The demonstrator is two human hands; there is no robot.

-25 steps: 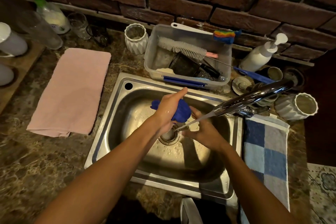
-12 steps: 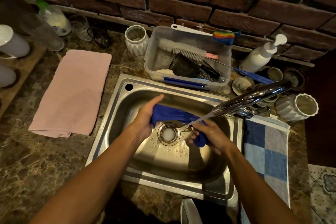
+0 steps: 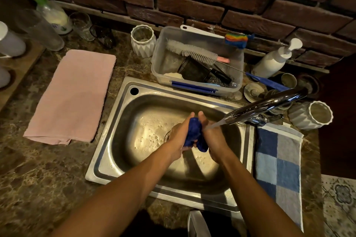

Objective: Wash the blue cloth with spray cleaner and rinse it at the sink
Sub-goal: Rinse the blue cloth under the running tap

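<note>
The blue cloth [image 3: 194,133] is bunched up between my two hands over the steel sink [image 3: 123,117], above the drain. My left hand [image 3: 178,136] presses it from the left and my right hand [image 3: 212,137] presses it from the right, palms facing each other with fingers pointing away from me. Water runs from the chrome faucet [image 3: 265,107] onto my right hand and the cloth. A spray bottle [image 3: 51,13] with a green trigger stands at the back left of the counter.
A pink towel [image 3: 73,96] lies left of the sink, a blue checked towel [image 3: 278,163] right of it. Behind the sink sits a clear tub [image 3: 159,67] of brushes, a white pump bottle [image 3: 275,59], white ribbed jars [image 3: 143,41] and glasses [image 3: 81,26].
The cloth was stretched out between my hands half a second ago; now my hands have come together and squeeze it into a wad under the stream.
</note>
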